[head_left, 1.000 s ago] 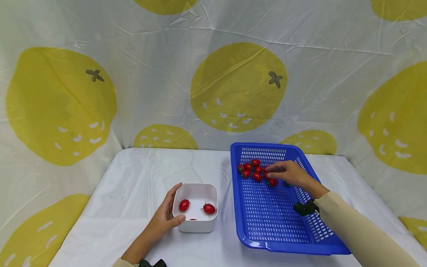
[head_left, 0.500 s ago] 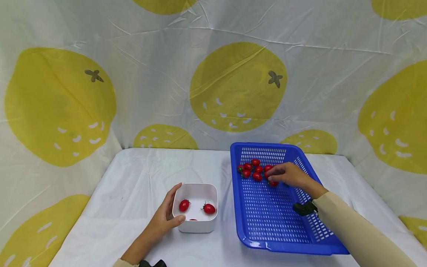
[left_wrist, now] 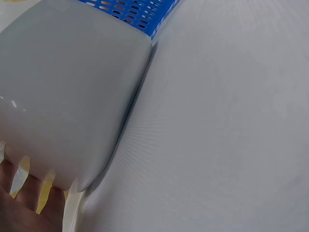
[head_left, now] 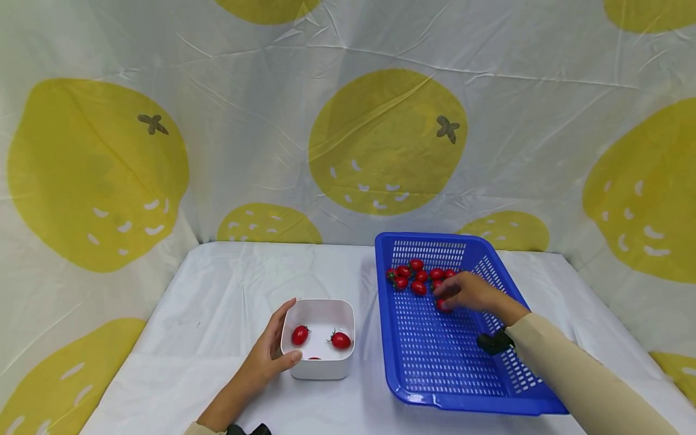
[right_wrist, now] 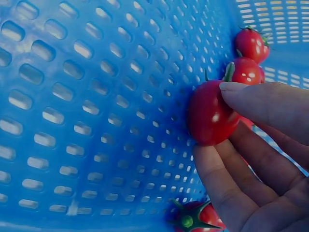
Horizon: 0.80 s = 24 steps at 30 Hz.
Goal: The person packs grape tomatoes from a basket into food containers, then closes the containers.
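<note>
My left hand [head_left: 266,347] grips the left side of a square white container [head_left: 321,370], its thumb at the near rim and a finger at the far corner. In the left wrist view, the fingers [left_wrist: 31,193] lie along the container's wall. Inside are two red cherry tomatoes [head_left: 340,340] and a sliver of another, mostly hidden by the near wall. My right hand [head_left: 473,296] is in a blue perforated basket [head_left: 446,362], pinching a cherry tomato [right_wrist: 212,113] with green sepals between thumb and fingertip. Several other cherry tomatoes [head_left: 418,287] lie by the basket's far end.
The basket stands right of the container on a white cloth [head_left: 217,302]. A curtain with yellow lemon prints [head_left: 388,142] rises behind and at both sides. One tomato [right_wrist: 198,216] lies just below the right fingers in the right wrist view.
My right hand has drawn back slightly toward the near side with the tomato, leaving more tomatoes visible behind it. The left hand and container have stayed in place.
</note>
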Motion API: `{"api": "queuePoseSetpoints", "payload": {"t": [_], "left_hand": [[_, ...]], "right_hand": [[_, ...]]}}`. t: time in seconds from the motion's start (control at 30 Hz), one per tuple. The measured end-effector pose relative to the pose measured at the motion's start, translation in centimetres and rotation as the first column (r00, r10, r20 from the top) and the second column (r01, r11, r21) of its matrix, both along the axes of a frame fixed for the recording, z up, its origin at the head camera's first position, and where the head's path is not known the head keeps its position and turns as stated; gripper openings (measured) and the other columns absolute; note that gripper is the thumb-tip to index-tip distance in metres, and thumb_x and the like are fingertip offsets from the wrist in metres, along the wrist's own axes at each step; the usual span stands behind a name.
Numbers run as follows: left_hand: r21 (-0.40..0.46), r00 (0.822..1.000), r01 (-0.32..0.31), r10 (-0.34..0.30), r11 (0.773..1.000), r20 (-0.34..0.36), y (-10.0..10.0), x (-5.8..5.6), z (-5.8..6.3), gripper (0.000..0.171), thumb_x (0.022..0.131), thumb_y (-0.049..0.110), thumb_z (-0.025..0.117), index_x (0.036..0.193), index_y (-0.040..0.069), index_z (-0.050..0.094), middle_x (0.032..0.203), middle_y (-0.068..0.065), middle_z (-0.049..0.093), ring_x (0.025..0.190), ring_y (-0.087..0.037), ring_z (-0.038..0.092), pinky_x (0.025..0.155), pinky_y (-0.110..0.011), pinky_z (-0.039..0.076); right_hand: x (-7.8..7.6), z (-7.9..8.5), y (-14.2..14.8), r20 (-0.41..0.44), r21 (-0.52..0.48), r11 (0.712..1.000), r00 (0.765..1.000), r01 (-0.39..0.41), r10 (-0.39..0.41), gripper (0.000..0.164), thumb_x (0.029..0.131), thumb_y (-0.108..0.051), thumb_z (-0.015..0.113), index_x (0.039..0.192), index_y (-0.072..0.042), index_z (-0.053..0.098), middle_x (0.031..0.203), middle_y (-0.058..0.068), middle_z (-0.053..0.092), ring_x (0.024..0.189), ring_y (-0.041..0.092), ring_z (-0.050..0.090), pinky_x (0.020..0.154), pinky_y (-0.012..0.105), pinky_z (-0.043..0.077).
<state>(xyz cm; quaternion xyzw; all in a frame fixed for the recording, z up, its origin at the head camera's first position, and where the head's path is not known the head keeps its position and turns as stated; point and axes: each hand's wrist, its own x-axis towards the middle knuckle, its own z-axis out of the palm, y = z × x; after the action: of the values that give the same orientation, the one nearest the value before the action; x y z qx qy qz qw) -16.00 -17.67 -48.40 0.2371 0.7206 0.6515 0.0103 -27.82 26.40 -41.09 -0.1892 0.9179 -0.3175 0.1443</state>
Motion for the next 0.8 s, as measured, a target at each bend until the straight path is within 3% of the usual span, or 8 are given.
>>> {"api": "queuePoseSetpoints", "payload": {"t": [0.17,0.43,0.8], "left_hand": [[-0.003,1.000,-0.002,0.002,1.000,-0.004,-0.03,0.01,-0.02,0.082,0.087,0.006,0.062,0.154,0.027,0.019,0.157,-0.003,0.021,0.144,-0.015,0.020,0.109,-0.017,0.024],[0.024,0.999,0.025,-0.024,0.999,-0.024,0.00,-0.07,-0.12,0.082,0.086,0.004,0.062,0.154,0.022,0.019,0.154,-0.011,0.026,0.140,-0.033,0.025,0.109,-0.021,0.029],[0.031,0.999,0.036,-0.035,0.999,-0.040,0.13,0.07,0.26,0.082,0.086,0.004,0.062,0.154,0.020,0.019,0.153,-0.013,0.025,0.140,-0.034,0.024,0.109,-0.022,0.028]], "right_hand": [[0.07,-0.25,-0.15,-0.030,0.052,0.999,1.000,-0.007,0.009,0.026,0.078,-0.007,0.078,0.104,-0.002,0.073,0.097,0.008,0.070,0.086,0.020,0.063,0.080,0.042,0.054],[0.18,-0.47,-0.19,-0.013,0.087,0.996,1.000,0.013,-0.012,0.029,0.076,-0.005,0.079,0.104,-0.005,0.074,0.099,0.006,0.069,0.087,0.020,0.062,0.082,0.042,0.054],[0.03,-0.68,-0.16,-0.041,0.100,0.995,0.999,-0.005,0.009,0.028,0.077,-0.006,0.078,0.105,-0.005,0.073,0.100,0.007,0.070,0.088,0.020,0.063,0.082,0.042,0.054]]}}
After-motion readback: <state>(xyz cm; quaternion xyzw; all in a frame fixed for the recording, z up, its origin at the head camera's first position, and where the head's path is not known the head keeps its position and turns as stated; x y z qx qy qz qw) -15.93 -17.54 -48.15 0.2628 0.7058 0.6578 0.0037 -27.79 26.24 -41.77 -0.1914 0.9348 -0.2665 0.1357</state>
